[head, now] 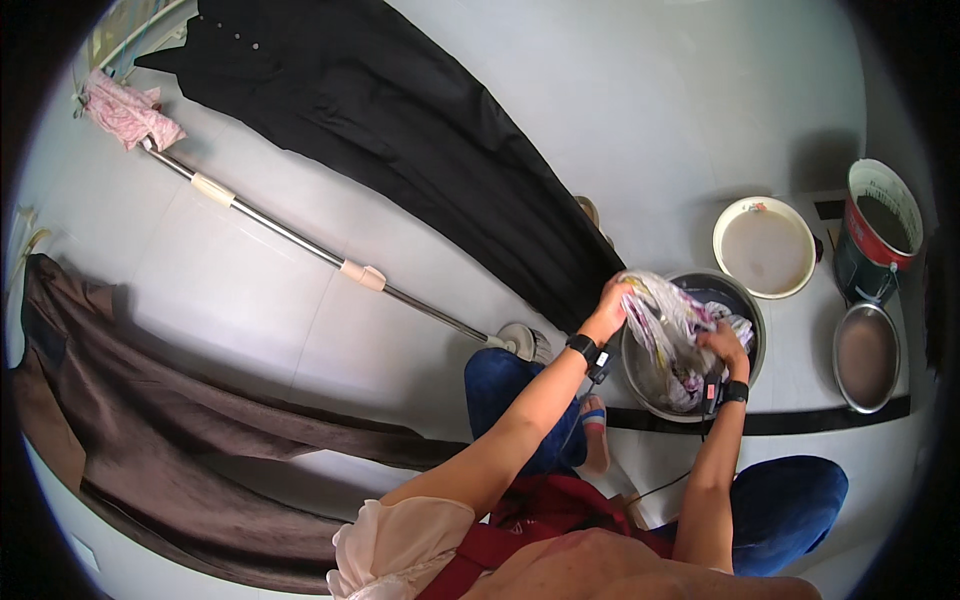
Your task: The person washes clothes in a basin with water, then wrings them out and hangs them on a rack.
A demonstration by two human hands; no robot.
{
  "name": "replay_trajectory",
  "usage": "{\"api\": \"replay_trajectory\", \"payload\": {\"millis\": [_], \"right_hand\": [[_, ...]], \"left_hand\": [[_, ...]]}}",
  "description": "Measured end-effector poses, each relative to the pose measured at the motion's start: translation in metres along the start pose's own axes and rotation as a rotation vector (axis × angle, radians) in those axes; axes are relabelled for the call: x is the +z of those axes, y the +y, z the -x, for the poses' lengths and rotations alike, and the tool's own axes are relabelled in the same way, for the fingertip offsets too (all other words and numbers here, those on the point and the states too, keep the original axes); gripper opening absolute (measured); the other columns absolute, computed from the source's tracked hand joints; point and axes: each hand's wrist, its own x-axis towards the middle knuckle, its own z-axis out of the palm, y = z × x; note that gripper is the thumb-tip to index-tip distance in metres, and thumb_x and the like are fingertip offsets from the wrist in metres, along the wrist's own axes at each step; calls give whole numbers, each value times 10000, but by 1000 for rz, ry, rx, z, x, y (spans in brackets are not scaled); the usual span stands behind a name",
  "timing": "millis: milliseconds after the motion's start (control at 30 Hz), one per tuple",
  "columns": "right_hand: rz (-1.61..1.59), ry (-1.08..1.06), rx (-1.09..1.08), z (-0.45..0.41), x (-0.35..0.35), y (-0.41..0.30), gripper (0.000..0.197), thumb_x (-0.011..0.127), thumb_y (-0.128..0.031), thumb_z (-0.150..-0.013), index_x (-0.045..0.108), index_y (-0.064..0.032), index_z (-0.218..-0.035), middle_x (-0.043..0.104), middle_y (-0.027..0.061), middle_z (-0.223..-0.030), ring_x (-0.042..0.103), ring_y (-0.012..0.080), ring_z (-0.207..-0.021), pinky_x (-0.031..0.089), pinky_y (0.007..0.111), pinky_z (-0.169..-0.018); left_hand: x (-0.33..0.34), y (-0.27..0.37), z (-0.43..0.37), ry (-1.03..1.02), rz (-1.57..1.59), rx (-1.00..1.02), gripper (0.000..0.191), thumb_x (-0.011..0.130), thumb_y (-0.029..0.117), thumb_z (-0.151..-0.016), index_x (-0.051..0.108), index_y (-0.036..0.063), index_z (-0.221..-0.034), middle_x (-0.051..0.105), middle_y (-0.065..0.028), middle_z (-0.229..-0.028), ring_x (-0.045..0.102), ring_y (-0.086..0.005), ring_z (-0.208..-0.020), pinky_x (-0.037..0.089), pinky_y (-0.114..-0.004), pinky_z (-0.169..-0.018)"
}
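A wet white cloth with a purple and yellow pattern (667, 300) hangs bunched over and into a round metal basin (759, 352) on the floor before me. My left hand (616, 300) grips one end of it at the basin's left rim. Inside the basin, my right hand (724, 345) is at the cloth's right part; its fingers are partly hidden, so its hold is unclear. More cloth and dark water or fabric show in the basin. Both wrists bear black straps with small devices and cables.
Black trousers (390, 142) hang at upper left, brown trousers (187, 450) at lower left. A steel pole (292, 236) with a pink cloth (127, 112) runs between. Right are a cream basin (765, 251), a bucket (870, 255), a small metal bowl (866, 360) and a black floor strip (802, 421).
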Motion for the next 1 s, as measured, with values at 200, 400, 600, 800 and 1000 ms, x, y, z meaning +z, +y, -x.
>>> {"api": "replay_trajectory", "payload": {"millis": [200, 400, 600, 800, 1000], "right_hand": [[37, 85, -35, -42, 131, 72, 759, 738, -375, -722, 541, 46, -1322, 616, 309, -1214, 598, 423, -1148, 488, 447, -946], [201, 190, -246, -86, 155, 145, 421, 685, -272, -792, 664, -48, -1148, 659, 229, -1176, 604, 402, -1123, 489, 467, -916], [70, 192, 104, -54, 167, 114, 514, 627, -356, -880, 531, 54, -1175, 645, 338, -1050, 620, 486, -1017, 483, 534, -888], [136, 252, 151, -32, 155, 135, 565, 644, -362, -890, 471, 17, -1273, 633, 321, -1089, 605, 479, -1040, 479, 519, -866], [17, 48, 49, -42, 163, 65, 850, 813, -367, -694, 418, 23, -1338, 591, 285, -1229, 575, 405, -1164, 450, 420, -989]], "left_hand": [[-42, -70, 6, 40, -1069, 245, 696, 700, 36, -642, 517, 119, -1308, 459, -179, -1322, 464, -369, -1233, 391, -398, -1053], [-7, -152, 28, -495, -1298, 130, 738, 725, 203, -815, 423, 293, -1482, 239, -185, -1578, 302, -411, -1423, 313, -459, -1158], [-25, -208, 32, -136, -1308, -59, 611, 578, 181, -955, 338, 367, -1485, 174, -111, -1610, 256, -422, -1430, 283, -711, -1016], [10, -231, -17, 13, -1557, -217, 558, 539, 103, -905, 383, 163, -1437, 419, -266, -1366, 468, -474, -1223, 421, -602, -975], [-115, -212, -113, 171, -1185, -374, 327, 509, 85, -891, 631, 38, -1191, 663, -208, -1190, 635, -375, -1106, 496, -425, -933]]}}
